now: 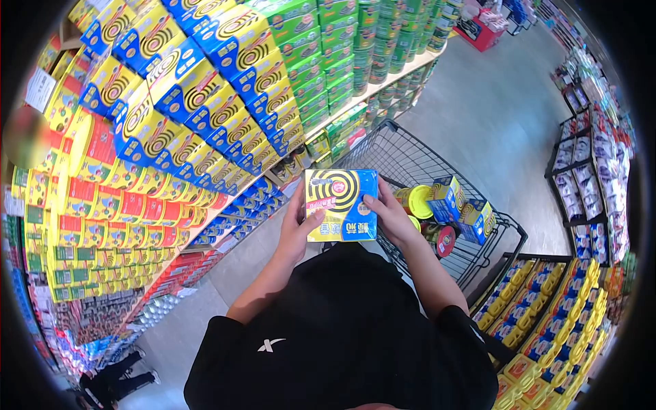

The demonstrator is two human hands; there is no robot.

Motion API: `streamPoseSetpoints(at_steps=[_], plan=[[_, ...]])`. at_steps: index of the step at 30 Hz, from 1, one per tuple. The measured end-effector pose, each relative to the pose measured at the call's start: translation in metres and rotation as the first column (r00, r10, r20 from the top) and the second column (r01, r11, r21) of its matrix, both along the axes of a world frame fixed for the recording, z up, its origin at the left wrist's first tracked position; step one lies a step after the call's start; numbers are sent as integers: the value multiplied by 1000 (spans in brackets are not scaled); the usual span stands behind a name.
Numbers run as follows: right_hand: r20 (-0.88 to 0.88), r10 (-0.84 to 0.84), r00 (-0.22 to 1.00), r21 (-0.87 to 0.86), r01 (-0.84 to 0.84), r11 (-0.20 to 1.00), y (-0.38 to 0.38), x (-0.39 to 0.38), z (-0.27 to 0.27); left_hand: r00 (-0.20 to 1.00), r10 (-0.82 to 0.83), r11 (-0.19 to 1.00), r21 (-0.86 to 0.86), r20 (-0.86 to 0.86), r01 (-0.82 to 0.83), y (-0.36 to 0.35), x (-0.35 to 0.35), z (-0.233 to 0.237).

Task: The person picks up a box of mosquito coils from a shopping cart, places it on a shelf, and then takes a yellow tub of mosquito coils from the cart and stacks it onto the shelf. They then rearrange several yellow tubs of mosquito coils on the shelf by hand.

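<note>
A yellow and blue mosquito coil box (339, 205), printed with a black spiral, is held up in front of my chest. My left hand (301, 225) grips its left side, thumb on the front face. On the opposite side my right hand (391, 215) is closed round the edge, its thumb also on the face. The fingers behind the box are hidden. Just beyond my right hand is a wire shopping cart (523, 239). In it lie two similar boxes, one blue and yellow box (445, 198) and another box (476, 220), beside a yellow-lidded tub (419, 202).
Stacked mosquito coil boxes (205, 102) fill the shelf at the left, with green boxes (297, 51) and green cans (388, 41) farther along. Yellow packs (547, 314) stand at the lower right. Grey floor (492, 102) runs ahead. Another person (116, 379) is at the lower left.
</note>
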State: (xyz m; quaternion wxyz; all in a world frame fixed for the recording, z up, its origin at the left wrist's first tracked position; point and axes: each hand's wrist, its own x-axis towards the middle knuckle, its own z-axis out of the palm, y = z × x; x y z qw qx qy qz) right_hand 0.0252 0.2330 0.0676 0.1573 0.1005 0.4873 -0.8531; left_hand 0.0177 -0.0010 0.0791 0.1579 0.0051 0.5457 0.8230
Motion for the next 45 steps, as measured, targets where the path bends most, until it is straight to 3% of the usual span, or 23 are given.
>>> streamPoseSetpoints(at_steps=[4, 7, 11, 15, 19, 21, 24, 28, 30, 32, 35, 37, 38, 42, 45], plan=[[-88, 126, 988, 82, -118, 990, -9, -2, 2, 996, 48, 995, 88, 81, -55, -7, 4, 3], [93, 105, 990, -44, -102, 994, -10, -6, 8, 973, 48, 990, 117, 225, -75, -13, 1, 0], [68, 54, 996, -4, -53, 999, -9, -16, -6, 794, -238, 895, 445, 560, -45, -18, -2, 9], [53, 53, 997, 87, -57, 995, -12, -13, 6, 736, -213, 911, 403, 642, -88, -18, -8, -18], [-174, 177, 969, 389, -98, 916, -5, -13, -12, 748, -121, 955, 283, 652, -92, -18, -7, -18], [-276, 268, 923, 444, -125, 887, 4, -21, -13, 790, -91, 974, 221, 606, -57, -15, -1, -11], [-246, 245, 938, 122, -220, 968, 1, -23, -9, 824, -113, 989, 140, 555, 41, -15, 6, -11], [-372, 361, 855, 137, -334, 933, -5, -17, -3, 922, -129, 992, 35, 366, 125, -16, 12, 3], [-395, 314, 863, 88, -305, 948, -9, -14, -5, 945, -178, 983, -1, 274, 185, -23, 16, 18], [-352, 260, 899, -39, -292, 956, -12, -10, -5, 985, -159, 962, -214, 68, 170, -37, 23, -15], [-256, 213, 943, -240, -275, 931, -19, -8, -7, 967, -173, 874, -482, -187, 63, -41, 26, 4], [-260, 229, 938, -236, -292, 927, -25, -5, -13, 924, -180, 786, -614, -339, -72, -36, 28, 6], [-255, 239, 937, -224, -298, 928, -25, -3, -14, 930, -165, 766, -637, -328, -89, -37, 26, 2], [-234, 309, 922, -90, -337, 937, -24, 1, 13, 938, -89, 838, -534, -336, -112, -34, 23, -6], [-274, 292, 916, -66, -321, 945, -25, -4, 10, 899, -112, 790, -587, -422, -177, -29, 26, 0]])
